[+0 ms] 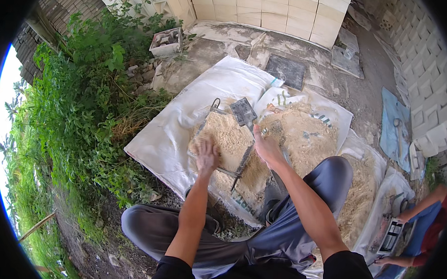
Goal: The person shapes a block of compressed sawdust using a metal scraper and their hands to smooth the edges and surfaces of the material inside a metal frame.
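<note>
A rectangular dark metal frame mould point(244, 162) lies on a white woven sheet point(170, 118), filled with pale sandy mix point(229, 132). My left hand point(206, 154) rests on the mix by the mould's left side, its fingers spread and dusted with sand. In my right hand point(268, 147) is a trowel point(243, 112) with a flat, squarish grey blade, gripped by its handle. The blade is over the mould's far right corner. Just right of the mould, a larger heap of loose mix point(303, 133) covers part of the sheet.
Green bushes point(96, 94) line the left side. A dark square slab point(285, 71) and a white box point(166, 42) sit farther back. At right, blue cloth point(396, 128) bears a tool; below it, a co-worker's hands point(404, 216) are at another metal mould point(391, 235).
</note>
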`<state>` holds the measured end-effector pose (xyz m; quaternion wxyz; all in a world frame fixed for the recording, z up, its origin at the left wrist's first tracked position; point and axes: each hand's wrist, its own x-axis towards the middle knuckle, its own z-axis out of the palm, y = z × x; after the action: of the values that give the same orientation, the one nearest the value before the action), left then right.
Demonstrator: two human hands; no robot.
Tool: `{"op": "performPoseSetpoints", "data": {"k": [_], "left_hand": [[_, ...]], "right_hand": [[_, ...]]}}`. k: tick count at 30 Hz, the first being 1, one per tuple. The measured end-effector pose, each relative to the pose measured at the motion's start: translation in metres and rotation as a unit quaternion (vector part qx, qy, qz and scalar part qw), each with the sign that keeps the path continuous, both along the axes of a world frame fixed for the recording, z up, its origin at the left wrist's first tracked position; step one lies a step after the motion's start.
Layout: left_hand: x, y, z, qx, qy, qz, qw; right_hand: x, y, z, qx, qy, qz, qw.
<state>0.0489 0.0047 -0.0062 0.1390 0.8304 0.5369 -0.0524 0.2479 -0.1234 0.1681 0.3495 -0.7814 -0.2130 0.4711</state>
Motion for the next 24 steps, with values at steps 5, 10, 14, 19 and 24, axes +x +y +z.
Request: {"op": "performPoseSetpoints", "data": {"k": [5, 10, 14, 19, 24], "left_hand": [[0.002, -0.031, -0.026, 0.217, 0.027, 0.058, 0.974], [0.030, -0.129, -0.024, 0.115, -0.087, -0.116, 0.983], [-0.007, -0.116, -0.001, 0.107, -0.002, -0.270, 0.957], [-0.039, -0.067, -0.030, 0.257, -0.139, 0.364, 0.884], [-0.035, -0.024, -0.040, -0.158, -0.476, 0.430, 0.751]], "right_hand": [[0.005, 0.003, -0.019, 0.040, -0.036, -0.020, 0.998], [0.001, 0.006, -0.026, 0.042, -0.024, -0.030, 0.998], [0.003, -0.016, -0.063, 0.164, -0.227, 0.056, 0.959], [-0.015, -0.031, -0.070, 0.231, -0.233, 0.208, 0.922], [-0.032, -0.038, -0.092, 0.142, -0.273, 0.348, 0.886]]}}
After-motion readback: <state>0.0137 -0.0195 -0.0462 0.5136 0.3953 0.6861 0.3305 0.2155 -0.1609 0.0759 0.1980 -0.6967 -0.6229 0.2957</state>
